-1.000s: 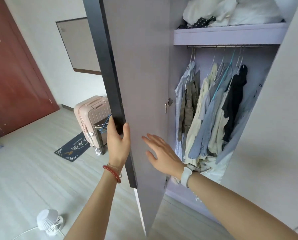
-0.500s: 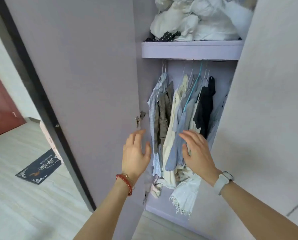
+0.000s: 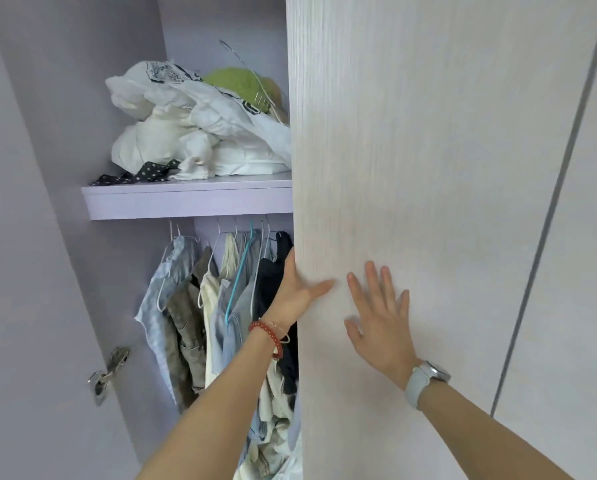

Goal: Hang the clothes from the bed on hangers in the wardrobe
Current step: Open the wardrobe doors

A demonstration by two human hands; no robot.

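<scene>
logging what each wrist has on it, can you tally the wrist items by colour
red: 1, the bead bracelet on the left wrist
thin pale: 1, a fine bracelet beside it on the same wrist
grey: 1, the watch on the right wrist
total: 3

Shirts on wire hangers (image 3: 221, 299) crowd the half-open lilac wardrobe (image 3: 186, 202).

Left hand (image 3: 297, 292) gripped the edge of the pale wood-grain wardrobe door (image 3: 428, 168). Right hand (image 3: 380, 313) lay flat on its face. Shirts on wire hangers (image 3: 200, 306) hung inside.
</scene>
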